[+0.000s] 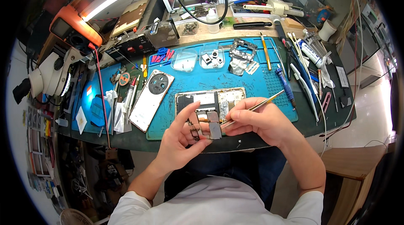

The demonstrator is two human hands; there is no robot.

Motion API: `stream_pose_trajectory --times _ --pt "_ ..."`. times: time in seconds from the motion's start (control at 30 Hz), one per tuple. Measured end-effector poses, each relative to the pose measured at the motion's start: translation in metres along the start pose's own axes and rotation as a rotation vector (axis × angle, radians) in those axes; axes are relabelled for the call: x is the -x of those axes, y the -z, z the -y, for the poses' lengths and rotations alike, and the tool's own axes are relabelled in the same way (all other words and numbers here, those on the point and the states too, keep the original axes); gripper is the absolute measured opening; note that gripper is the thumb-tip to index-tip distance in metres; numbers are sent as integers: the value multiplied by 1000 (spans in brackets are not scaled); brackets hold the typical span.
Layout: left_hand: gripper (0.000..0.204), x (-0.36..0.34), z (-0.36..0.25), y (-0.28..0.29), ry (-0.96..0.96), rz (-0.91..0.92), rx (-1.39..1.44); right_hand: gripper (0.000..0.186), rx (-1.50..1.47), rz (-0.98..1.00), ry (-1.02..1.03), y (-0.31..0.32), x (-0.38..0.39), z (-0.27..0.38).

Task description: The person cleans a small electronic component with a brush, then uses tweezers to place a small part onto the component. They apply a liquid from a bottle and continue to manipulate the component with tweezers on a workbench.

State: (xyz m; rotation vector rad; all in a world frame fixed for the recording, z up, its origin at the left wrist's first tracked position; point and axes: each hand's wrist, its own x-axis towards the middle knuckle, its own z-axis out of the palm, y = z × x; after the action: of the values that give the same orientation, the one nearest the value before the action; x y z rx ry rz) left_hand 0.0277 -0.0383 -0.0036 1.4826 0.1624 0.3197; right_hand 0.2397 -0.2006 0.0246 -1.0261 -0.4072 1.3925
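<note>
We note our left hand (179,143) half-curled, thumb and forefinger well parted, holding a thin grey-and-black, plate-like phone component (214,127) among its digits. The component is between both hands, over the near edge of a rectangular, silver-framed opened phone (230,97) on the blue, scuffed mat (261,82). Our right hand (265,121) is closed in a pinch on slim, pointed metal tweezers (261,105), one end just beside the component; contact we cannot tell. A white, rectangular phone panel (147,105) with a black camera ring lies leftward.
</note>
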Motion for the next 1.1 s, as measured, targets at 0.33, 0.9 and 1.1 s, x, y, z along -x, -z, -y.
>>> stream_pose_trajectory --times 0.33,0.9,1.1 --pt "104 -10 -17 18 225 -58 363 16 500 -33 590 -29 10 -20" --pt "100 -12 -18 20 287 -55 493 27 782 -24 918 -33 1 -22" --pt "89 -12 -16 24 261 8 489 28 779 -28 939 -33 1 -23"
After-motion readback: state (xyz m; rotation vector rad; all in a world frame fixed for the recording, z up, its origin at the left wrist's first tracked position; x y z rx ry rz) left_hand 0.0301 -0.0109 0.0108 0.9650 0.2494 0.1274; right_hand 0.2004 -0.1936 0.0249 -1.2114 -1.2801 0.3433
